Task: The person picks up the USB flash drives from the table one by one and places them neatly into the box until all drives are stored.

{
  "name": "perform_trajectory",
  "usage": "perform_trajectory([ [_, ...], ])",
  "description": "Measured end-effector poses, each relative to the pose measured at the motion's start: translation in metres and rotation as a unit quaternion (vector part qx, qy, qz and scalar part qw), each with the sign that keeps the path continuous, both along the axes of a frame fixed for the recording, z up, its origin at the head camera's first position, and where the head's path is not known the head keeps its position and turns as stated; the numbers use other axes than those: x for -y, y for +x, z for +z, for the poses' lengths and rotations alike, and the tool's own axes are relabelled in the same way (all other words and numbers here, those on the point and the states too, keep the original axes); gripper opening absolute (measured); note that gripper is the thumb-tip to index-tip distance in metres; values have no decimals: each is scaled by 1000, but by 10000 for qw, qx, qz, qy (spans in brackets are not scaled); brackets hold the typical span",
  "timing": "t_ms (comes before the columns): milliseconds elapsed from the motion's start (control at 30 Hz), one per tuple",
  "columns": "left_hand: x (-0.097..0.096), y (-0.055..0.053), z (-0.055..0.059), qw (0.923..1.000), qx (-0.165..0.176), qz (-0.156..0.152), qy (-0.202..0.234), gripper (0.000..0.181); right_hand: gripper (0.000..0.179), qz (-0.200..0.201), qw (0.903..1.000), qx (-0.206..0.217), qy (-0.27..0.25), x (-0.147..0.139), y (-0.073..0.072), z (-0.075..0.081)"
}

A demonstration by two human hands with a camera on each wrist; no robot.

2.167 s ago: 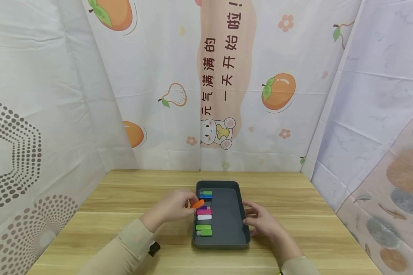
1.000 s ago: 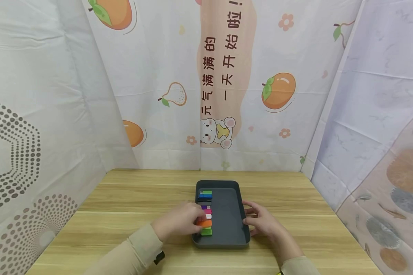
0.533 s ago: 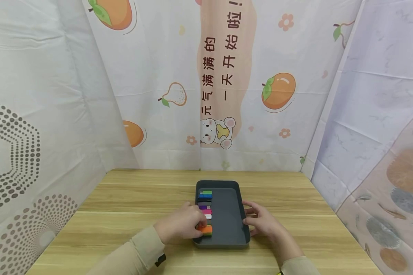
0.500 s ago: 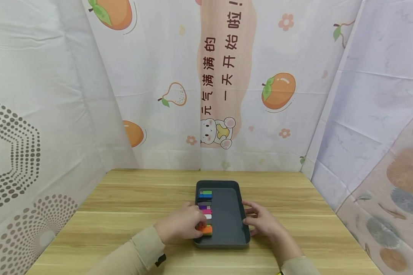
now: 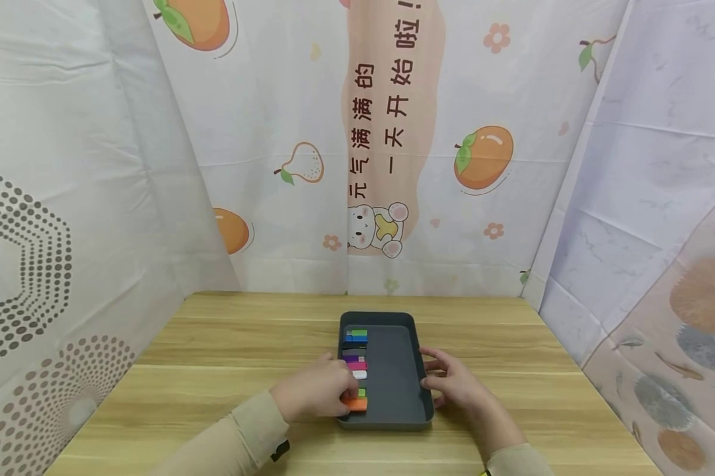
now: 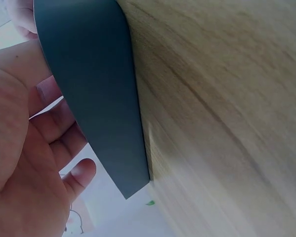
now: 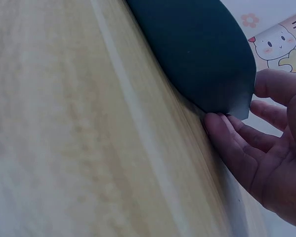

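Observation:
In the head view, my left hand (image 5: 318, 391) reaches over the left rim of a dark grey tray (image 5: 396, 377) and pinches an orange USB stick (image 5: 356, 404) low in the tray. Green, blue, black, purple, pink and white USB sticks (image 5: 357, 365) lie in a column along that left side; my fingers cover part of it. On the opposite side, my right hand (image 5: 458, 380) holds the right wall, thumb and index finger at the rim. The left wrist view shows my left palm (image 6: 24, 143) against the tray's outer wall (image 6: 93, 84); the stick is hidden there.
The tray stands on a wood-grain table (image 5: 244, 344), roughly mid-width. White printed curtains (image 5: 262, 218) rise behind it and on both sides. Below my left sleeve a small black object (image 5: 280, 451) shows, partly covered.
My left hand carried the orange USB stick from beside the column's middle toward the near end, then down into the tray. My right hand stayed at the right rim.

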State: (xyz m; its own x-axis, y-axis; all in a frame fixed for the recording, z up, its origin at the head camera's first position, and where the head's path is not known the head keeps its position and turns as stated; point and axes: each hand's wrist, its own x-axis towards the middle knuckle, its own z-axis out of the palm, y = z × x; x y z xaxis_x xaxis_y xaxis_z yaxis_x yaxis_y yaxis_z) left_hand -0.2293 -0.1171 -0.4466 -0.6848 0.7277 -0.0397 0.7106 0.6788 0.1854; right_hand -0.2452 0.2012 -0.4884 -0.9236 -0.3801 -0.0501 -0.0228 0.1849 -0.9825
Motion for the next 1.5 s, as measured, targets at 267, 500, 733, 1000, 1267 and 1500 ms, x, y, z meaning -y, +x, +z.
perform_trajectory([
  [267, -2, 0, -2, 10000, 23, -62, 2, 13, 73, -12, 9999, 91, -96, 1, 1, 0],
  [500, -4, 0, -2, 9998, 171, 59, -18, 13, 74, -69, 9998, 157, -129, 1, 1, -1],
  [733, -7, 0, -1, 9993, 262, 199, -155, 15, 74, -55, 9998, 140, -165, 0, 2, -1],
  [1000, -9, 1, 0, 9985, 301, 364, -281, 17, 74, -46, 9997, 184, -143, 0, 1, -1],
  [1267, -8, 3, 1, 9981, 352, 426, -259, 17, 74, -2, 9998, 132, -174, 2, 0, -2],
  [1500, 2, -3, 3, 9984, 308, 161, 437, 22, 72, -153, 9999, 26, 5, 2, 0, 1],
])
